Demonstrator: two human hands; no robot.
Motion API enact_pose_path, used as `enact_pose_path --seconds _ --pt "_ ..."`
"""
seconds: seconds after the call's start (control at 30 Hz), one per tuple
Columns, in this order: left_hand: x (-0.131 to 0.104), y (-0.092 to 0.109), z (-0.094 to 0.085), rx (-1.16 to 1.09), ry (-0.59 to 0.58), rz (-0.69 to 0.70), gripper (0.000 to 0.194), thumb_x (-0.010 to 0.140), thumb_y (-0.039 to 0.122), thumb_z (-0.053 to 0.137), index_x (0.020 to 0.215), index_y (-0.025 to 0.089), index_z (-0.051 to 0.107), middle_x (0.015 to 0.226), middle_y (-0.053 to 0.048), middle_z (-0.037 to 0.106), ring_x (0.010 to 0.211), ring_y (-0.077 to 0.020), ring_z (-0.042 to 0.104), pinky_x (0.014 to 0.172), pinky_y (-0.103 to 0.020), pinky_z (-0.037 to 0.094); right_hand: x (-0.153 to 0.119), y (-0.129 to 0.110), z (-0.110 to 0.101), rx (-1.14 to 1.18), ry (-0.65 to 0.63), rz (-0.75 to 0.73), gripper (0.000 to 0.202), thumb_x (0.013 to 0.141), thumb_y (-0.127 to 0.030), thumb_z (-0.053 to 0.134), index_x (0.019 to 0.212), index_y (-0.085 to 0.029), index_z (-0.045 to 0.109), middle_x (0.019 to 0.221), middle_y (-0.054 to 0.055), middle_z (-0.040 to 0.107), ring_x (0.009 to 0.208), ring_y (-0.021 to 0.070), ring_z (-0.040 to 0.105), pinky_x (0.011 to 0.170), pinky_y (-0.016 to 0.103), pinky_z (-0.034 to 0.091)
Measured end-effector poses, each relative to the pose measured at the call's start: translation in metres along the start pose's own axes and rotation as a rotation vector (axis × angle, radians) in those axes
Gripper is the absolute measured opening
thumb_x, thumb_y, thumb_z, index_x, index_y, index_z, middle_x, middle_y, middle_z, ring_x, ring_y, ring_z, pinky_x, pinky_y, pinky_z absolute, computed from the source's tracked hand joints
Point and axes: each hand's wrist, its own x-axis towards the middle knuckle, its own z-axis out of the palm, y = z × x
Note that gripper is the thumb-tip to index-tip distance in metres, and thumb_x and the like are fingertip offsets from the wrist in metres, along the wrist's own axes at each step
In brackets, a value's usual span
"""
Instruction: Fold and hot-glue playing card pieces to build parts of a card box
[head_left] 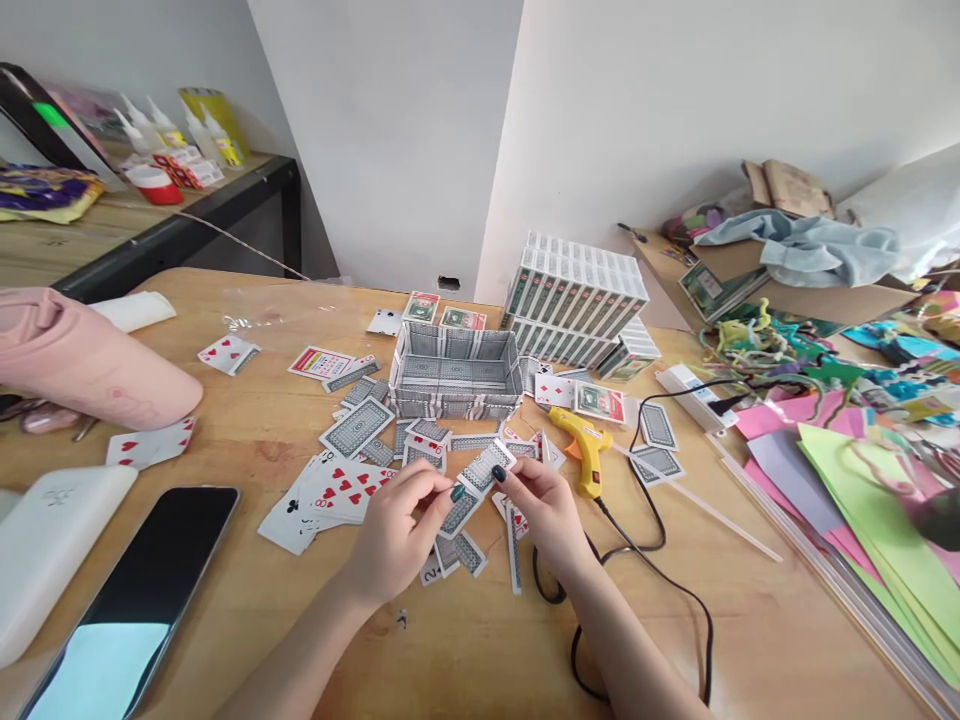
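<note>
Between my two hands is a playing card (pixel 486 466) with a grey patterned back, creased across its middle. My left hand (pixel 401 530) pinches its left part between thumb and fingers. On the right part, my right hand (pixel 546 508) is closed with thumb and fingertips. Just beyond them stands an open box (pixel 455 372) made of grey-backed cards. Loose cards and cut card pieces lie around and under my hands, among them an eight of hearts (pixel 351 487). A yellow glue gun (pixel 587 450) lies right of my right hand.
A black cable (pixel 651 562) loops beside my right forearm. Stacked card packs (pixel 574 290) stand behind the box. At left are a phone (pixel 142 590), a white power bank (pixel 60 550) and a pink bottle (pixel 97 355). Coloured sheets (pixel 862 520) and a power strip (pixel 694 395) lie right.
</note>
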Motion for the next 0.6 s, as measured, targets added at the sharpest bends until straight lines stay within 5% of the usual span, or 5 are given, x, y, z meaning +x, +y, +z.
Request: enact_pose_path --seconds 0.33,0.6 --pt "0.0001 -0.0024 0.003 -0.067 0.0 -0.063 0.017 0.086 0.025 0.046 0.08 0.018 0.061 0.074 -0.003 0.055 0.06 -0.0118 0.05 0.052 -0.022 0.039 0.0011 -0.0043 -0.0067 -0.169 -0.005 -0.127 0.022 0.079 -0.038 0.058 0.071 -0.018 0.059 0.076 0.003 0.06 0.072 0.0161 0.055 0.069 0.028 0.045" --pt "0.0039 -0.0054 0.004 -0.212 0.037 -0.23 0.016 0.083 0.029 0.051 0.083 0.019 0.064 0.083 -0.004 0.059 0.077 -0.0158 0.055 0.063 -0.023 0.043 -0.001 0.0013 -0.0017 -0.005 -0.089 0.012 0.02 0.075 -0.037 0.065 0.071 -0.017 0.059 0.075 0.006 0.067 0.073 0.0197 0.065 0.069 0.032 0.052"
